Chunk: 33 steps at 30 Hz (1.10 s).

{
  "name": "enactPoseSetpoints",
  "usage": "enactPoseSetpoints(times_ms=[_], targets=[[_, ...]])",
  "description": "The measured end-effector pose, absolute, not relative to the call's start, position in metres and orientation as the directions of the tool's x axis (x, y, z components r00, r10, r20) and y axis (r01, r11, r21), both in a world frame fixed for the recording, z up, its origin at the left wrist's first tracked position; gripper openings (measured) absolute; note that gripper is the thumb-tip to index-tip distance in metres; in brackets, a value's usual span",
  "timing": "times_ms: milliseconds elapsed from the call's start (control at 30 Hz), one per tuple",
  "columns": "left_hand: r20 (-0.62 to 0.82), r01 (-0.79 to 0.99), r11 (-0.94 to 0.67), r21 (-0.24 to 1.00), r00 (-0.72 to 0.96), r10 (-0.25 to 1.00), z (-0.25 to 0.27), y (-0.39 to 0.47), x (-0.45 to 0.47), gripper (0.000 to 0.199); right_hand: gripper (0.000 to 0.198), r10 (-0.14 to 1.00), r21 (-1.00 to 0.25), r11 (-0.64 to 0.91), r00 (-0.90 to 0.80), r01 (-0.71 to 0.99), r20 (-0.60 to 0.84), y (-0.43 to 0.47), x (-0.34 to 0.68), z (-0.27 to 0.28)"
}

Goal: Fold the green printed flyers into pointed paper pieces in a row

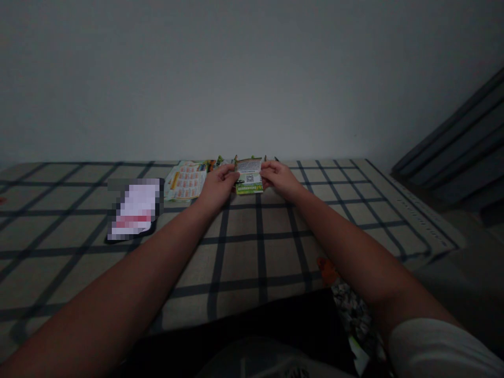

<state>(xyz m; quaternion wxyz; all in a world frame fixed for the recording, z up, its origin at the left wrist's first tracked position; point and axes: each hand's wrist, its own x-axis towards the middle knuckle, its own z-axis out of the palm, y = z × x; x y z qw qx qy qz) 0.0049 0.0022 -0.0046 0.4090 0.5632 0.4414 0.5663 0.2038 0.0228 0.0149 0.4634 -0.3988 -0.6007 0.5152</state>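
Observation:
A small printed leaflet (249,181) with a green band, a QR code and fine print is held up between my two hands. My left hand (219,184) pinches its left edge between thumb and fingers. On the opposite edge, my right hand (280,178) has a similar grip. Behind the leaflet, near the wall, a few small dark tips and coloured bits poke out; what they belong to is hidden. Just left of my left hand lies a larger printed sheet (186,181) with a calendar-like grid of orange blocks.
A lit phone (136,207), its screen blurred out, lies at left on the checked cloth (240,254). A pale wall (252,79) closes off the far edge. Dark folded fabric (460,121) hangs at right. Patterned fabric (352,310) is beneath my right forearm.

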Motion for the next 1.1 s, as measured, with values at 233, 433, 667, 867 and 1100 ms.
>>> enactPoseSetpoints(times_ms=[233,433,667,867,1100], targets=[[0.21,-0.029,-0.209,0.978,0.058,0.976,0.0053,-0.0068,0.0098,0.043,0.014,0.966,-0.982,0.185,-0.187,0.026,0.177,0.0255,0.2043,0.0142],[0.235,-0.015,-0.235,0.972,0.081,0.969,0.0022,-0.0053,0.0088,0.035,0.009,0.963,-0.989,0.148,-0.225,-0.015,0.148,0.0266,0.2045,0.0127],[0.27,-0.01,-0.269,0.963,0.054,0.961,0.0041,-0.0068,0.0087,0.03,0.009,0.961,-0.992,0.127,-0.248,0.016,0.119,0.0224,0.2039,0.015],[0.223,-0.005,-0.223,0.975,0.083,0.971,0.0051,-0.0073,0.0095,0.036,0.013,0.966,-0.989,0.144,-0.217,0.013,0.138,0.022,0.2034,0.0156],[0.209,-0.01,-0.209,0.978,0.104,0.972,0.0006,-0.0054,0.0086,0.033,0.008,0.964,-0.994,0.106,-0.249,0.017,0.098,0.0205,0.2024,0.0168]])
